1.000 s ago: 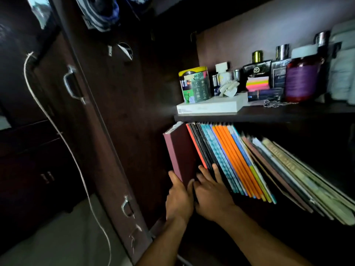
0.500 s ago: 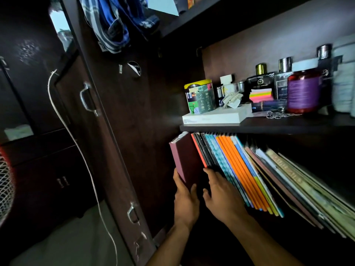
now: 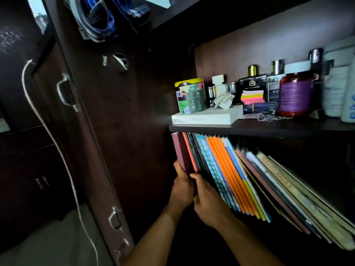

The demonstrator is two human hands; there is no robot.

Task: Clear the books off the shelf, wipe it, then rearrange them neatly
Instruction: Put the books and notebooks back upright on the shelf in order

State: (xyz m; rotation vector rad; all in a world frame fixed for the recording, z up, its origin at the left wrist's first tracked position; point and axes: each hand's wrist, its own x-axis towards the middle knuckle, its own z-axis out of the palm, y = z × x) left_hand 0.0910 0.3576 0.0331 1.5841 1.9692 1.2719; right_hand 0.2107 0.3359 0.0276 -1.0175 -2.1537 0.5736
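We take the maroon book (image 3: 181, 150) as our landmark: it stands at the left end of the row of books (image 3: 230, 173) on the lower shelf, right under the front edge of the upper shelf (image 3: 269, 128).

Our left hand (image 3: 182, 191) is at its lower left corner, thumb up along the left cover and palm below, so it cups the book from outside; how far the fingers curl behind it we cannot tell. Our right hand (image 3: 208, 203) is just right of that corner, its fingers pushed in among the thin red and dark books next to the maroon one. They look curled round the lower ends of those spines, though the tips are hidden in shadow.

What the next move turns on, we judge, is this: the books run up and away from both hands, long axis nearly upright for the maroon one and leaning ever more to the right for the orange books (image 3: 228, 169) and the flat stack beyond. Our grip is at the bottom end only, and the tops sit close under the shelf above. So the bundle has to come out toward us, bottom first, not upward.

The left hand is nearer the maroon book; the right is nearer its neighbours. No book is off the shelf yet, so we judge the clearing barely begun.
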